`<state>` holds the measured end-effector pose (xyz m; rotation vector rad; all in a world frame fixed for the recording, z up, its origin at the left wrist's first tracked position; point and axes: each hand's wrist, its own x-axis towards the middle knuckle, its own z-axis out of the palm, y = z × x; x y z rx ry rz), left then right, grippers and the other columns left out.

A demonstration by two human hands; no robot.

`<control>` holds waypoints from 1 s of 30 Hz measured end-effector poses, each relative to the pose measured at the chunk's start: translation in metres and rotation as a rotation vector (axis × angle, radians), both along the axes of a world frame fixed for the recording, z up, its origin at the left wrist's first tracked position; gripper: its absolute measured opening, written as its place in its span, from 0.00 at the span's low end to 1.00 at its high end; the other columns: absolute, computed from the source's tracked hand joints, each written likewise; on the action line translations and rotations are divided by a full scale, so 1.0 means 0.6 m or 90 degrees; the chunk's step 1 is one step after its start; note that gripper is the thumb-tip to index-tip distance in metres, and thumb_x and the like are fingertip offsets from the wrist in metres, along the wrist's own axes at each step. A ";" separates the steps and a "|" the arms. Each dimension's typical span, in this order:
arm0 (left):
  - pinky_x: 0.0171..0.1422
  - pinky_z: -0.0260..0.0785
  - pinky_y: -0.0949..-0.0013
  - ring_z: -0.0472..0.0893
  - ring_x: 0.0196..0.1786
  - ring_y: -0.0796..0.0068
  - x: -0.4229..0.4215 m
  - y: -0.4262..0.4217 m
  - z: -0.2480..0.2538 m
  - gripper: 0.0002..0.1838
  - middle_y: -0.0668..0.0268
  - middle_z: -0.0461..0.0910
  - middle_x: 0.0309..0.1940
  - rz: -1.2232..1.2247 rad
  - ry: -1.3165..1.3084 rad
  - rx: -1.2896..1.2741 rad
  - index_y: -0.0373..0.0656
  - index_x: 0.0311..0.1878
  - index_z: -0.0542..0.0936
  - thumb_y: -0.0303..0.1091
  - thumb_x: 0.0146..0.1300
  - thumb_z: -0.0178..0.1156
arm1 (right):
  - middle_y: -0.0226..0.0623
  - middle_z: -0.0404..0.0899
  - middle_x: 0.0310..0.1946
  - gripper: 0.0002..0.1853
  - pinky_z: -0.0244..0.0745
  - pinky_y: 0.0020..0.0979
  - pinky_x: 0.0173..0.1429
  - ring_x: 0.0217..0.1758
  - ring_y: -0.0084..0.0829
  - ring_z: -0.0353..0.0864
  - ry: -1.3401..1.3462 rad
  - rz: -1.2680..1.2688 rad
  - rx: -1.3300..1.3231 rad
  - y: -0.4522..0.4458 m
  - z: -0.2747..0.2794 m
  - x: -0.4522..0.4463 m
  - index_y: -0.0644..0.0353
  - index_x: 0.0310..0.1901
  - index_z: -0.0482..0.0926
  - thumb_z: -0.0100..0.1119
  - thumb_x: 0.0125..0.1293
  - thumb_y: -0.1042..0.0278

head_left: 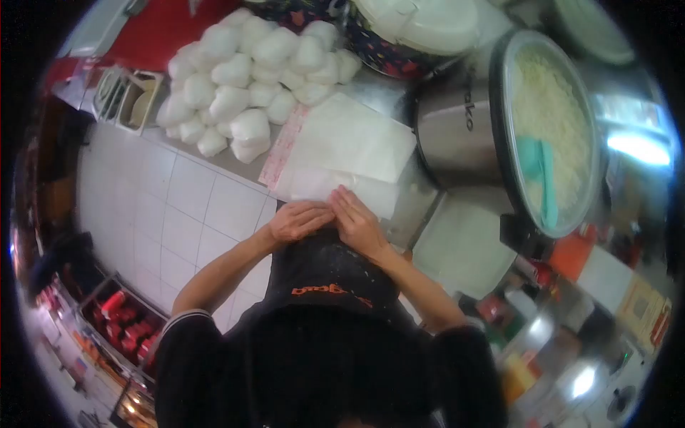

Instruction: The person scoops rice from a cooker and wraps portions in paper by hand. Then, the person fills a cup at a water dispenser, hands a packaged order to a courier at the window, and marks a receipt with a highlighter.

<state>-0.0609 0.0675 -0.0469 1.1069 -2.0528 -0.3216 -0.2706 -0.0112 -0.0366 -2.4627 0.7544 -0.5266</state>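
My left hand (303, 220) and my right hand (359, 222) meet at the counter's near edge, right in front of my apron. Their fingers are pressed together and bent over the near edge of a stack of white wrapping paper (349, 139). A folded strip lies along that edge, just beyond my fingertips. Whatever is under my palms stays hidden. Left of the paper, a big heap of white wrapped bundles (230, 102) is piled up. To the right stands a large steel rice cooker (460, 121) full of cooked rice (549, 100), with a teal scoop (546, 178) resting in it.
Behind the paper is a dark patterned container (385, 53) with a pale lid (421, 21). A small caddy (139, 103) sits at the counter's left end. A pale tray (460, 242) is below the cooker. Red items fill a crate (125, 321) at lower left.
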 end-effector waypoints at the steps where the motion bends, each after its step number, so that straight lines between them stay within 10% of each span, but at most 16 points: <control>1: 0.52 0.81 0.54 0.86 0.50 0.59 0.004 0.008 0.005 0.23 0.60 0.86 0.49 0.004 -0.020 0.021 0.42 0.59 0.83 0.29 0.58 0.67 | 0.49 0.82 0.60 0.24 0.75 0.42 0.73 0.70 0.47 0.77 -0.025 0.028 0.020 0.002 -0.006 -0.003 0.69 0.59 0.80 0.62 0.59 0.80; 5: 0.69 0.75 0.51 0.81 0.64 0.59 0.001 -0.037 0.027 0.19 0.59 0.81 0.62 0.014 -0.089 0.066 0.40 0.56 0.85 0.32 0.61 0.68 | 0.48 0.82 0.60 0.20 0.73 0.43 0.75 0.70 0.45 0.77 -0.077 0.095 0.045 -0.001 -0.024 -0.024 0.70 0.57 0.81 0.63 0.62 0.78; 9: 0.57 0.83 0.60 0.86 0.58 0.57 0.030 -0.010 -0.043 0.21 0.56 0.84 0.58 0.016 -0.090 0.083 0.40 0.58 0.84 0.33 0.61 0.69 | 0.46 0.83 0.58 0.17 0.69 0.44 0.78 0.70 0.42 0.77 -0.089 0.096 0.019 0.001 -0.062 -0.098 0.69 0.54 0.83 0.61 0.63 0.78; 16: 0.49 0.84 0.64 0.90 0.46 0.62 0.053 -0.006 -0.067 0.14 0.58 0.88 0.50 0.015 -0.113 0.173 0.38 0.51 0.87 0.27 0.62 0.69 | 0.39 0.87 0.42 0.09 0.79 0.42 0.56 0.54 0.43 0.84 0.045 -0.143 0.044 -0.017 -0.046 -0.098 0.62 0.44 0.86 0.61 0.67 0.70; 21: 0.42 0.80 0.66 0.89 0.36 0.63 0.051 -0.094 -0.034 0.12 0.54 0.89 0.34 0.237 0.072 0.746 0.38 0.39 0.89 0.32 0.51 0.77 | 0.44 0.84 0.34 0.07 0.73 0.45 0.58 0.48 0.47 0.82 0.292 -0.364 0.376 -0.077 -0.029 -0.017 0.61 0.34 0.81 0.67 0.61 0.68; 23: 0.39 0.79 0.61 0.87 0.35 0.60 0.022 -0.151 0.004 0.14 0.55 0.87 0.31 0.279 -0.055 0.669 0.37 0.34 0.88 0.33 0.45 0.79 | 0.47 0.85 0.35 0.08 0.75 0.46 0.55 0.47 0.48 0.83 0.255 -0.325 0.156 -0.104 -0.004 0.004 0.62 0.37 0.82 0.67 0.60 0.69; 25: 0.39 0.77 0.56 0.85 0.35 0.55 0.009 -0.181 -0.009 0.13 0.56 0.84 0.29 0.237 -0.243 0.234 0.38 0.30 0.86 0.32 0.42 0.79 | 0.50 0.85 0.36 0.11 0.78 0.47 0.53 0.47 0.50 0.85 0.212 -0.272 -0.056 -0.124 -0.009 0.014 0.63 0.40 0.83 0.68 0.58 0.69; 30: 0.40 0.75 0.54 0.83 0.35 0.52 0.030 -0.156 -0.033 0.12 0.55 0.83 0.29 0.224 -0.198 0.524 0.41 0.32 0.86 0.30 0.44 0.77 | 0.50 0.80 0.43 0.06 0.78 0.46 0.51 0.49 0.51 0.82 0.281 -0.101 0.275 -0.130 -0.026 -0.021 0.62 0.39 0.82 0.66 0.61 0.72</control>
